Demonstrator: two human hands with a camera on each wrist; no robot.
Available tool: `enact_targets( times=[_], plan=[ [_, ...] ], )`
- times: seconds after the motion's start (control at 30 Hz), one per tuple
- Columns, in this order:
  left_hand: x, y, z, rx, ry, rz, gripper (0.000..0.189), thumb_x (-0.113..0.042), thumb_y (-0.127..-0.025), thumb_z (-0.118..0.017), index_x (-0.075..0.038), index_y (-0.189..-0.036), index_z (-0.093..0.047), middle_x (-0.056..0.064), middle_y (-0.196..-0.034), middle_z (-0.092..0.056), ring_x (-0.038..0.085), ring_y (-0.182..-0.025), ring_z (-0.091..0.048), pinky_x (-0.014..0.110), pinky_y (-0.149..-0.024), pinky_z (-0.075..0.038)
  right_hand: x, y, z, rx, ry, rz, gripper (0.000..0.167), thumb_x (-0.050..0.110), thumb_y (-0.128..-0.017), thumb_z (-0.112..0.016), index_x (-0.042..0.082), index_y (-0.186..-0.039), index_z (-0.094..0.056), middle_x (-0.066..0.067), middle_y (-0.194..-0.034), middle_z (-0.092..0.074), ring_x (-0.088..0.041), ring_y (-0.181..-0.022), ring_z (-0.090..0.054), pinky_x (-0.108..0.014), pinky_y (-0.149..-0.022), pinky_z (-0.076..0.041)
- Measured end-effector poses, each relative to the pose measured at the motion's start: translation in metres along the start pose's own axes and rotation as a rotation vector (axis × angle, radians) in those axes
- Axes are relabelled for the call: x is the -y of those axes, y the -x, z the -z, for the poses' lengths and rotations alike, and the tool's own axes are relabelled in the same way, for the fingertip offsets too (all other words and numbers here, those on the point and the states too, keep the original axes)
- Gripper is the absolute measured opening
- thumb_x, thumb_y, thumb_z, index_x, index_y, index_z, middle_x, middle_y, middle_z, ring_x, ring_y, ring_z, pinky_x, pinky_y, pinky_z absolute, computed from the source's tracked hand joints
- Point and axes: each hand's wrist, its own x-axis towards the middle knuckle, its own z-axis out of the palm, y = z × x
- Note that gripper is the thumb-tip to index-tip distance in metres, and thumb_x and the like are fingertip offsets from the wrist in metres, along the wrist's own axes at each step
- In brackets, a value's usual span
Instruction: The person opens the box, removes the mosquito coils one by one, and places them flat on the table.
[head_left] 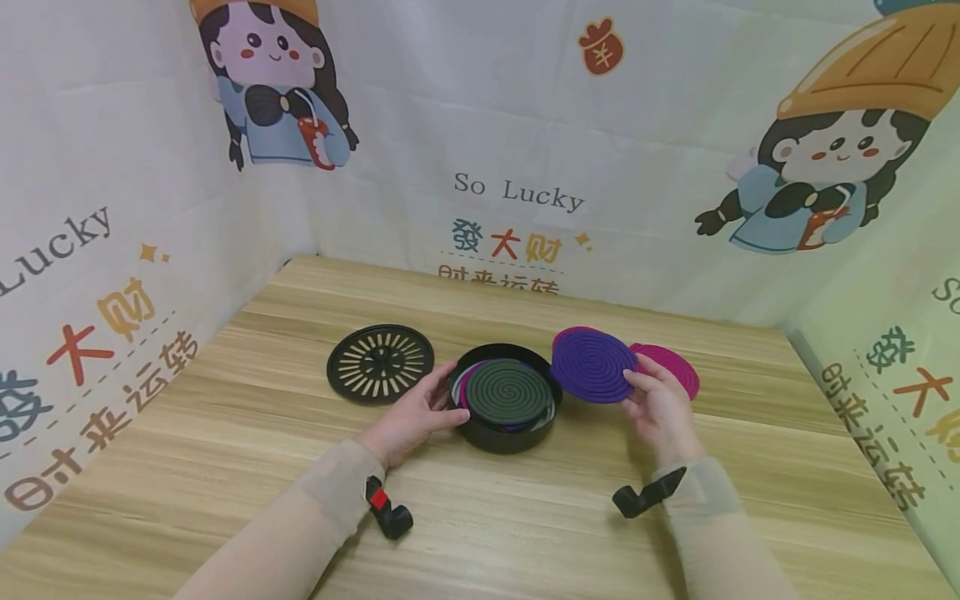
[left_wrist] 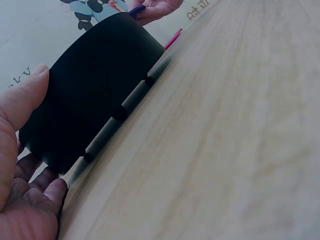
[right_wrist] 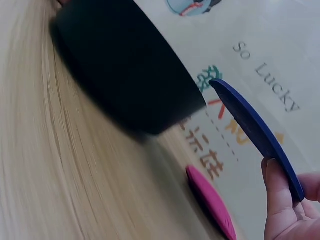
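In the head view a black round tin (head_left: pixel 504 439) stands on the table, holding a dark green mosquito coil (head_left: pixel 507 391) on top of other coloured coils. My left hand (head_left: pixel 422 417) grips the tin's left side, thumb on the near wall. In the left wrist view the fingers (left_wrist: pixel 45 187) curl at its lower edge. My right hand (head_left: pixel 663 408) pinches the right edge of a purple mosquito coil (head_left: pixel 592 365) between thumb and fingers. That coil is raised just right of the tin. Pink coils (head_left: pixel 678 371) lie behind it on the table, partly hidden.
A black round lid (head_left: pixel 381 362) with radial slots lies left of the tin. The wooden table (head_left: pixel 525 525) ends at printed cloth walls (head_left: pixel 390 208) at the back and both sides. A small black camera (head_left: pixel 648 493) is strapped to each wrist.
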Motion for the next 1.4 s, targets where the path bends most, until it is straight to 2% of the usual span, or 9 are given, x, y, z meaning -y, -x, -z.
enact_targets(
  times=[0.2,0.3,0.47,0.63,0.87,0.97,1.17,1.27,1.4],
  plan=[
    [0.001,0.0,0.0,0.001,0.004,-0.002,0.09,-0.007,-0.085,-0.072,-0.012,-0.155,-0.015,0.011,-0.16,-0.013,0.027,-0.145,-0.015,0.037,-0.114,-0.025,0.007,-0.004,0.019,-0.034,-0.047,0.003,0.03,-0.01,-0.095,-0.043,0.013,-0.114,-0.046,0.0,-0.078,-0.069,-0.012,-0.064,-0.068,-0.023,-0.055,-0.057],
    [0.001,-0.001,0.0,0.001,0.009,-0.005,0.09,-0.006,-0.085,-0.072,-0.011,-0.155,-0.015,0.011,-0.16,-0.013,0.027,-0.145,-0.015,0.036,-0.114,-0.025,0.011,-0.006,0.029,-0.07,-0.091,-0.01,0.035,-0.009,-0.095,-0.043,0.014,-0.121,-0.044,-0.001,-0.08,-0.068,-0.013,-0.066,-0.068,-0.025,-0.058,-0.057],
    [0.002,-0.001,0.0,0.0,0.006,-0.002,0.09,-0.006,-0.085,-0.072,-0.011,-0.155,-0.015,0.011,-0.159,-0.014,0.026,-0.145,-0.015,0.036,-0.114,-0.025,0.018,-0.007,0.046,-0.117,-0.149,-0.03,0.054,-0.008,-0.095,-0.044,0.019,-0.142,-0.035,0.0,-0.085,-0.065,-0.013,-0.073,-0.066,-0.025,-0.065,-0.057],
    [0.002,-0.001,0.0,0.003,0.001,-0.006,0.09,-0.007,-0.085,-0.072,-0.011,-0.155,-0.015,0.011,-0.159,-0.014,0.027,-0.145,-0.014,0.036,-0.114,-0.024,0.025,-0.008,0.058,-0.138,-0.2,-0.035,0.054,-0.009,-0.096,-0.044,0.02,-0.141,-0.035,-0.001,-0.087,-0.064,-0.013,-0.078,-0.065,-0.026,-0.071,-0.057],
    [0.004,-0.003,0.0,0.002,-0.008,-0.008,0.09,-0.008,-0.085,-0.073,-0.011,-0.155,-0.015,0.011,-0.159,-0.014,0.026,-0.145,-0.015,0.035,-0.114,-0.024,0.035,-0.008,0.073,-0.158,-0.276,-0.028,0.073,-0.009,-0.097,-0.042,0.028,-0.153,-0.014,0.0,-0.088,-0.065,-0.013,-0.081,-0.065,-0.026,-0.075,-0.057],
    [0.003,-0.003,0.001,-0.003,-0.014,-0.01,0.09,-0.008,-0.085,-0.073,-0.011,-0.155,-0.016,0.011,-0.159,-0.015,0.026,-0.145,-0.016,0.035,-0.114,-0.025,0.04,-0.009,0.079,-0.186,-0.324,-0.026,0.077,-0.009,-0.096,-0.043,0.031,-0.154,-0.012,0.002,-0.098,-0.062,-0.013,-0.082,-0.065,-0.025,-0.078,-0.056],
    [0.001,-0.001,0.0,0.0,-0.017,-0.013,0.089,-0.007,-0.086,-0.072,-0.011,-0.155,-0.016,0.012,-0.159,-0.014,0.027,-0.145,-0.015,0.036,-0.114,-0.025,0.049,-0.012,0.092,-0.27,-0.391,-0.023,0.079,-0.01,-0.095,-0.046,0.035,-0.152,-0.017,0.01,-0.137,-0.041,-0.011,-0.086,-0.063,-0.025,-0.085,-0.053],
    [0.0,0.0,-0.001,0.002,-0.007,-0.014,0.089,-0.007,-0.086,-0.072,-0.01,-0.155,-0.015,0.012,-0.159,-0.014,0.027,-0.145,-0.015,0.036,-0.114,-0.025,0.053,-0.013,0.097,-0.302,-0.431,-0.007,0.079,-0.01,-0.095,-0.047,0.037,-0.151,-0.019,0.011,-0.149,-0.03,-0.008,-0.105,-0.058,-0.025,-0.093,-0.049],
    [-0.001,0.0,-0.001,0.004,0.005,-0.015,0.09,-0.006,-0.085,-0.072,-0.01,-0.155,-0.015,0.012,-0.159,-0.014,0.026,-0.145,-0.015,0.035,-0.114,-0.025,0.057,-0.014,0.101,-0.325,-0.501,0.021,0.078,-0.01,-0.095,-0.045,0.038,-0.151,-0.019,0.012,-0.154,-0.022,-0.006,-0.13,-0.038,-0.026,-0.103,-0.039]
  ],
)
